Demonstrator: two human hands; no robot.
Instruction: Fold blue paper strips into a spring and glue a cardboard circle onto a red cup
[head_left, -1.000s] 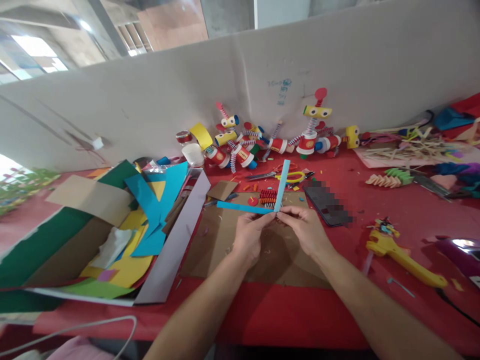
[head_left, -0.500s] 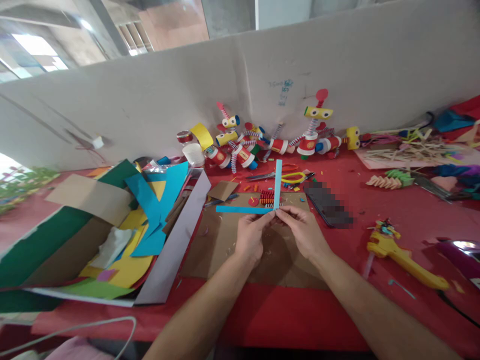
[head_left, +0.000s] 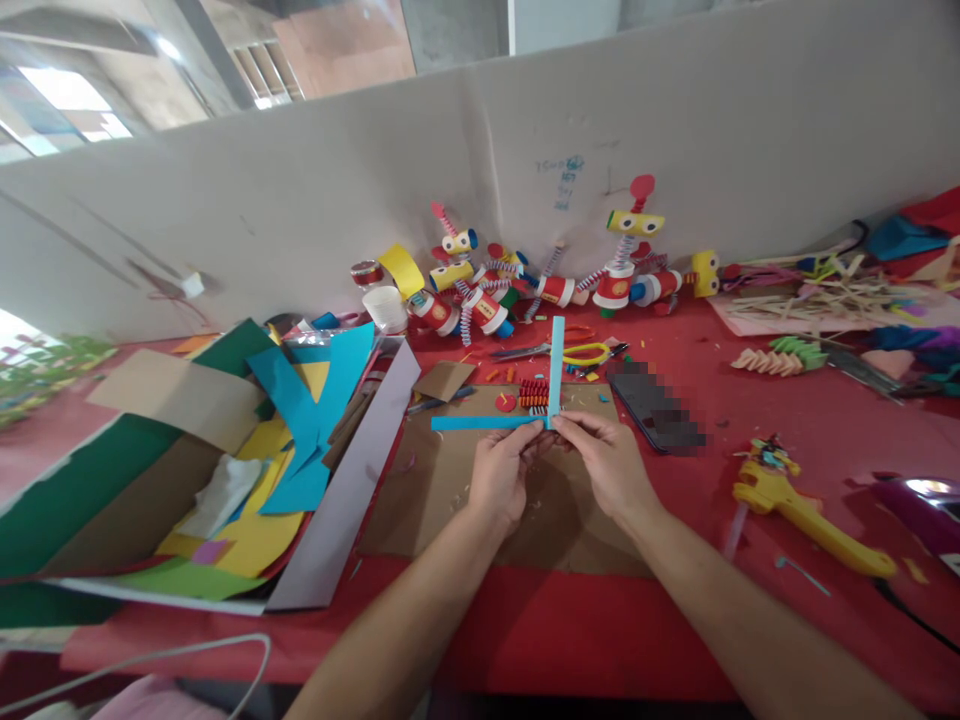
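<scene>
Two narrow blue paper strips meet at a right angle between my hands, above the brown cardboard sheet [head_left: 427, 500]. The darker blue paper strip [head_left: 472, 423] points left, and the light blue paper strip [head_left: 556, 365] points away from me. My left hand [head_left: 502, 470] pinches the strips at the corner between thumb and fingers. From the other side, my right hand [head_left: 604, 455] pinches the same corner, its thumb tip close to the left one. Behind the strips lie folded red paper springs [head_left: 534, 392] and a small red disc [head_left: 506, 402].
At left stands a box [head_left: 367, 480] of coloured paper. Yellow-handled scissors [head_left: 585, 353] lie beyond the cardboard, with a phone [head_left: 656, 405] to their right. A yellow glue gun [head_left: 810, 520] rests at right. Several paper-cup figures [head_left: 487, 310] line the grey partition [head_left: 337, 190].
My thumbs have shifted slightly at the corner, showing a little more of the blue paper there. Both strips keep nearly the same place and angle.
</scene>
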